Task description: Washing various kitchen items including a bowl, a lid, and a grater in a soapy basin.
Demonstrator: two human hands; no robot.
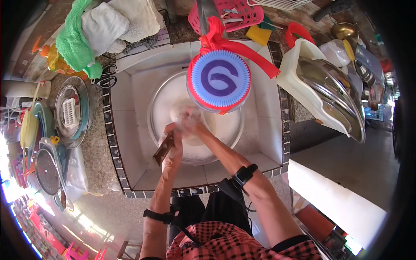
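Note:
My left hand [175,143] is closed around a dark brown handle [164,149], likely wooden, whose end sticks out below the fist. Whatever the handle belongs to is hidden. Just beyond it, my right hand [190,120] is blurred and wet with suds; what its fingers grip cannot be made out. Both hands are over a round metal basin [152,130] filled with white, foamy water [221,130]. The basin stands inside a light-tiled sink [130,130]. Above its far right part hangs a round blue fringed piece [221,78] with red ribbon [256,58] tied over it.
Scissors [109,78] lie at the sink's left corner, near a green cloth [74,35]. Glass lids [84,107] rest on the left counter. On the right, a white dish tub [292,71] holds metal lids [338,87]. Behind are a pink basket [247,16] and yellow sponge [258,34].

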